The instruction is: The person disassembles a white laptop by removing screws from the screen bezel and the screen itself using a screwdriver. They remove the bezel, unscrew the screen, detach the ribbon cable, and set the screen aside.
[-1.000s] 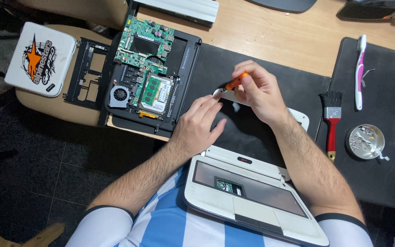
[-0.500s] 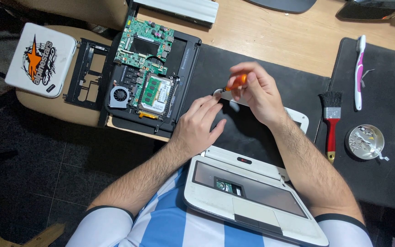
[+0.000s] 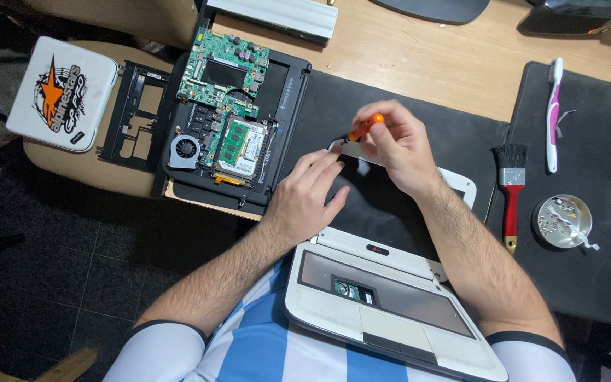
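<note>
My right hand [image 3: 397,145] grips a small orange-handled screwdriver [image 3: 363,129], its tip down at the top left corner of a white-framed laptop screen panel [image 3: 461,187] lying on a black mat. My left hand [image 3: 309,198] rests flat on the panel's dark face, fingers pointing at the same corner. The white laptop base [image 3: 383,304], keyboard taken out, lies on my lap just below both hands.
An opened black laptop with a green circuit board and fan [image 3: 228,120] sits left. A white case [image 3: 61,93] and black frame [image 3: 136,117] lie on a stool. Right: red-handled brush [image 3: 509,191], toothbrush [image 3: 551,113], metal dish of screws [image 3: 563,221].
The right hand has turned the screwdriver a little at the corner; the orange handle shows at a slightly different angle. The left hand stays on the panel.
</note>
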